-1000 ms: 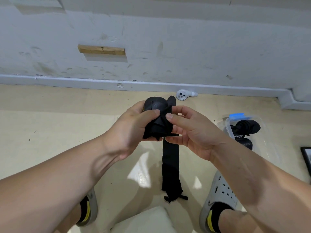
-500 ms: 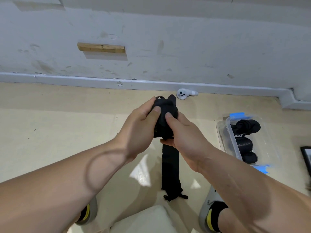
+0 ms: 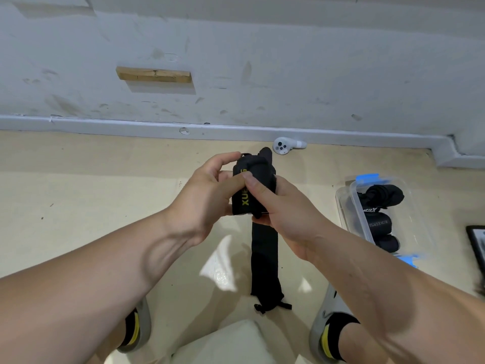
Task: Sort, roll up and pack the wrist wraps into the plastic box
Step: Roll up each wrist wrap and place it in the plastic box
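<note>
I can't read the yellow lettering [image 3: 244, 200] on the wrist wrap [image 3: 258, 177] in full: the left hand's [image 3: 207, 198] fingers [image 3: 231, 185] cover its middle. The right hand's [image 3: 288, 216] fingers are mostly hidden behind the wrist wrap. Far right of the fingers, a black-framed thing [image 3: 476, 245] is cut off by the edge; I can't tell what it is.

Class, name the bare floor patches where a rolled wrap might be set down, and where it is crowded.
Widest bare floor lies left of the left hand, up to the baseboard. A smaller patch: between the white controller and the plastic box. Crowded: the box, with three rolls inside, and between the shoes, where the tail of the wrist wrap hangs.
</note>
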